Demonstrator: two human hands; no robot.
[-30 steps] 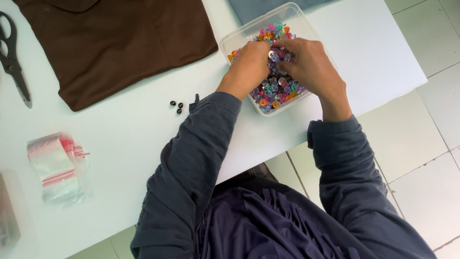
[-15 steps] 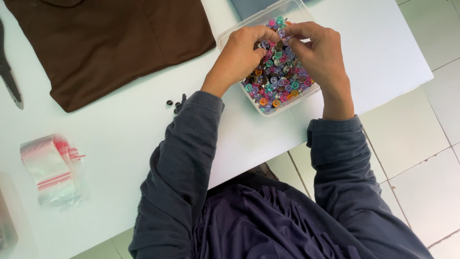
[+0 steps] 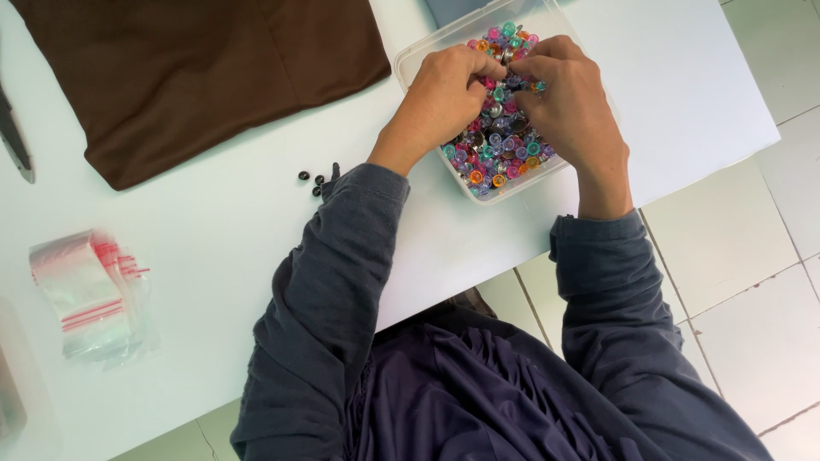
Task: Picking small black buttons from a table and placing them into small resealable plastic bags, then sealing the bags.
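- Digging through the clear plastic tub (image 3: 410,64) of colourful snap buttons (image 3: 500,158), both hands sit right over the pile at the far right of the white table (image 3: 222,248).
- Left hand (image 3: 440,98) has its fingers curled in and pinched together at the tips; right hand (image 3: 568,98) looks the same, fingertips bunched. The two sets of tips meet over the middle of the tub, and it looks like they're clamped on one small piece between them, but it's too tiny to tell for sure.
- Progress-wise, guessing it's early: only three little dark snap pieces (image 3: 312,181) lie out on the table, just beside the left sleeve, and the tub looks pretty full.
- Brown fabric (image 3: 196,77) lies flat at the far left, well apart from the hands, with nothing visibly attached to it yet.
- Stack of small zip bags (image 3: 85,294) sits at the near left, untouched, and the scissors (image 3: 15,141) poke in at the left edge.
- Compared with a second ago: the hands were buried lower and deeper in the buttons, now they've come up toward the far side of the tub with fingertips together. The view has also shifted, so the scissors are mostly out of shot. The dark pieces, fabric and bags haven't moved.
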